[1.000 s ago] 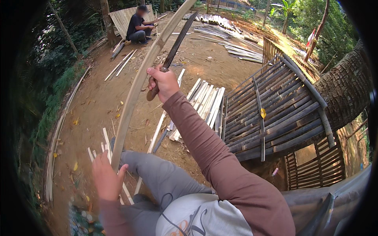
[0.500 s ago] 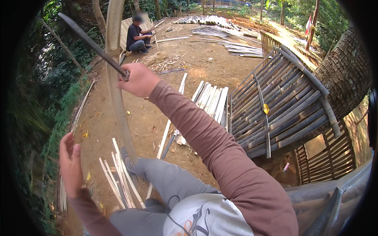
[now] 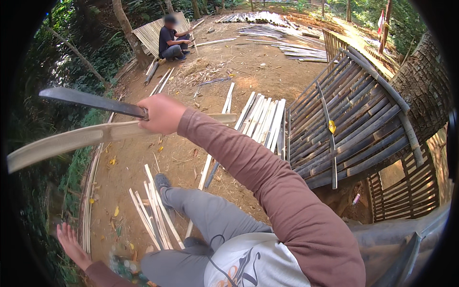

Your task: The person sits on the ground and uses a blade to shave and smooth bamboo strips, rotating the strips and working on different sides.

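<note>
Grey long-bladed knife (image 3: pixel 88 101): handle clenched in right hand (image 3: pixel 160 113), blade pointing left.
Pale curved bamboo strip (image 3: pixel 60 145): aloft, passing beneath right hand; grip on it hidden.
Left hand (image 3: pixel 74 247): fingers spread, above left edge of brown dirt ground (image 3: pixel 177 167).

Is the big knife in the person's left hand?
No, the right hand grips the big knife, while the left hand is spread open with nothing in it.
</note>
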A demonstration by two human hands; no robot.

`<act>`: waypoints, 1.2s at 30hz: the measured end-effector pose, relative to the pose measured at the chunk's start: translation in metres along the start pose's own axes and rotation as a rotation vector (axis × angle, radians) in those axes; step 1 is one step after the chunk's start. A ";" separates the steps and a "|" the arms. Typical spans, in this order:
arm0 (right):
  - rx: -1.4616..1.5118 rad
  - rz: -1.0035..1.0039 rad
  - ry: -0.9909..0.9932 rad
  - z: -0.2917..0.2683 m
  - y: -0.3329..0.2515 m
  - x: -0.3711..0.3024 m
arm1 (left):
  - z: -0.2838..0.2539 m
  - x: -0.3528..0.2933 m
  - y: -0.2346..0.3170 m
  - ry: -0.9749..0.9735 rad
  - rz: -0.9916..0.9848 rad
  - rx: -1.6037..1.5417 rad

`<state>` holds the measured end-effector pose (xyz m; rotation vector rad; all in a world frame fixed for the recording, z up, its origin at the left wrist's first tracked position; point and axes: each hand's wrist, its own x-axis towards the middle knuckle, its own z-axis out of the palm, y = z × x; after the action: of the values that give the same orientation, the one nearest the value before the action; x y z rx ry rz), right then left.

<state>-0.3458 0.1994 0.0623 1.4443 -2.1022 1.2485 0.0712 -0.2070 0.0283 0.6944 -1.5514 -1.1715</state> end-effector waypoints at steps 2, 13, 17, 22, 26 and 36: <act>-0.064 -0.024 -0.030 0.009 0.010 -0.006 | -0.014 -0.011 -0.010 0.008 0.141 0.415; -0.234 -0.043 -0.350 0.070 0.020 -0.051 | 0.123 -0.166 0.050 -0.218 0.867 1.351; -0.224 -0.126 -0.408 0.080 0.025 -0.068 | 0.142 -0.160 0.043 -0.410 0.848 1.442; -0.203 -0.083 -0.593 0.068 0.024 -0.089 | 0.140 -0.146 -0.013 -0.833 0.503 1.406; -0.275 0.116 -0.692 0.061 0.039 -0.114 | 0.143 -0.186 -0.042 -0.892 0.436 1.165; -0.045 0.708 -0.431 0.081 0.040 -0.248 | 0.193 -0.264 -0.089 -0.971 0.175 1.130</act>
<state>-0.2516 0.2906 -0.1672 1.0340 -3.0862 1.1467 -0.0410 0.0555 -0.1545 0.6628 -3.0890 -0.3558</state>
